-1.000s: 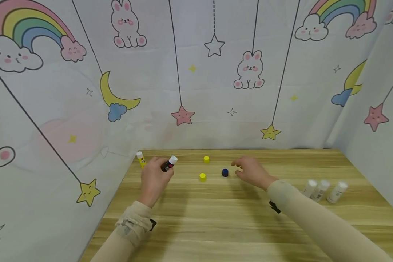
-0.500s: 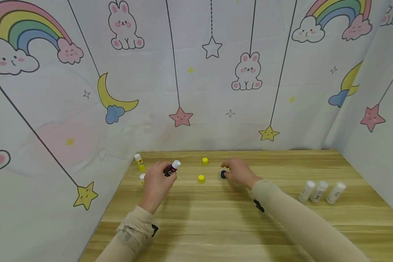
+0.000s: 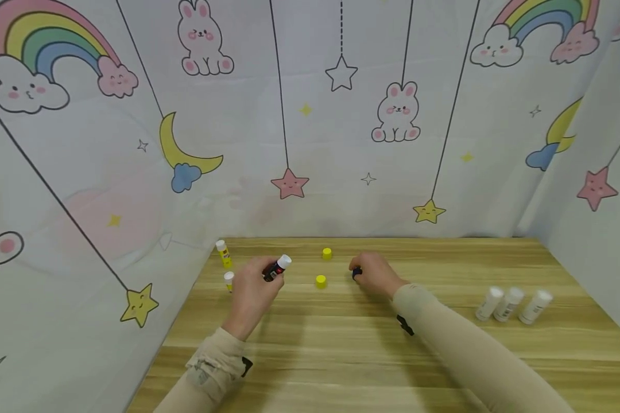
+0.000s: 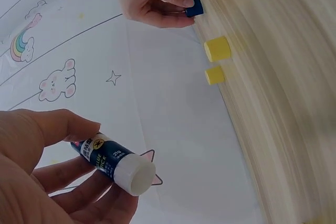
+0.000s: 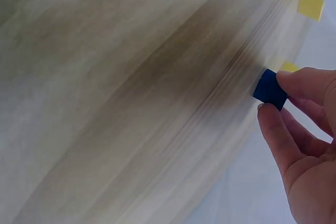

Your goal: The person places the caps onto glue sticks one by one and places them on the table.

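Note:
My left hand [image 3: 254, 295] grips a dark blue glue stick [image 4: 107, 156] by its body, its white end tilted up and to the right. In the left wrist view the thumb lies on one side of the label and the fingers curl beneath. Over on the right, my right hand [image 3: 377, 275] pinches a small dark blue cap [image 5: 270, 88] between thumb and fingers, right at the tabletop. Between the hands stand two yellow caps, a nearer one [image 3: 321, 281] and a farther one [image 3: 327, 253].
At the table's left edge stand two yellow glue sticks with white tops, one farther back [image 3: 224, 254] and one beside my left hand [image 3: 229, 281]. Several white tubes [image 3: 507, 304] stand at the right. A patterned curtain [image 3: 310, 137] hangs behind the wooden table [image 3: 330, 355].
My right hand has moved left and down onto the dark blue cap and now pinches it. My left hand has shifted slightly right with the glue stick, uncovering the nearer yellow glue stick.

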